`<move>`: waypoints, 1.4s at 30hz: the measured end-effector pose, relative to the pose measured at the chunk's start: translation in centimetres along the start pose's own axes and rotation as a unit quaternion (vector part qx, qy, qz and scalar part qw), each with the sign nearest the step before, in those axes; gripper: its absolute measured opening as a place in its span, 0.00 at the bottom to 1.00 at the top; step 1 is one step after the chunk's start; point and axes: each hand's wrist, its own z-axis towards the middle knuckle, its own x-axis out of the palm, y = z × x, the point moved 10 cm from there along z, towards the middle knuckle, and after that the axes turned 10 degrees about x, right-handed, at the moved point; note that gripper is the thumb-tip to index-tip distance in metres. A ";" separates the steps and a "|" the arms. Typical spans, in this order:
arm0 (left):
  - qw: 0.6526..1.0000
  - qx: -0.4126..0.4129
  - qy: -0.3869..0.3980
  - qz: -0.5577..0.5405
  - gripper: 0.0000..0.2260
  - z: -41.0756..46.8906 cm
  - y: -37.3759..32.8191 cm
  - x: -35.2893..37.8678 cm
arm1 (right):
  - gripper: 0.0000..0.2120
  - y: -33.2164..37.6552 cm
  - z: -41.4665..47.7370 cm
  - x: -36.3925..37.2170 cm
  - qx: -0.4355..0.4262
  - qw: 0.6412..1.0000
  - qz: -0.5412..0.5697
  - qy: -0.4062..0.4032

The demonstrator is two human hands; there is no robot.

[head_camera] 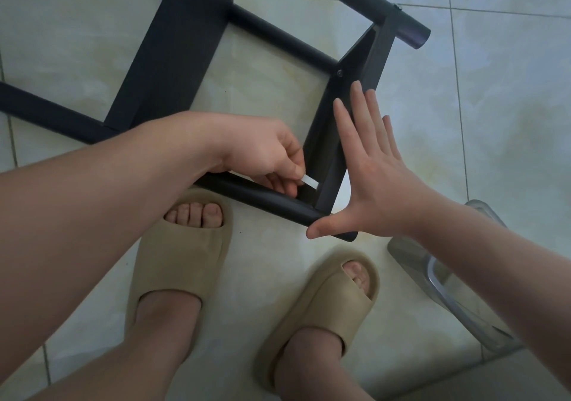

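A black metal frame (191,39) of tubes and flat bars lies on the tiled floor. My left hand (265,153) pinches a small white tool (310,181) at the inner corner where the near tube (262,196) meets a flat side bar (358,91). What the tool's tip touches is hidden in the shadowed corner. My right hand (367,169) is flat with straight fingers against the outer face of that side bar, its thumb under the end of the near tube.
My two feet in beige slippers (173,264) (321,308) stand just below the frame. A clear plastic container (445,277) lies on the floor at the right, partly under my right forearm. Pale floor tiles (509,107) surround everything.
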 end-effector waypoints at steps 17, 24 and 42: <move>0.982 0.036 0.019 0.182 0.06 -0.2 -1.3 -0.4 | 0.74 0.0 0.0 0.0 -0.001 1.000 0.002 -0.003; 0.971 0.068 -0.016 0.229 0.07 -0.1 -2.6 -1.6 | 0.74 0.1 0.0 0.0 -0.002 1.000 0.007 -0.001; 0.983 0.030 -0.129 -0.129 0.03 0.9 -1.2 -0.4 | 0.74 0.1 0.0 0.0 -0.005 1.000 0.009 -0.001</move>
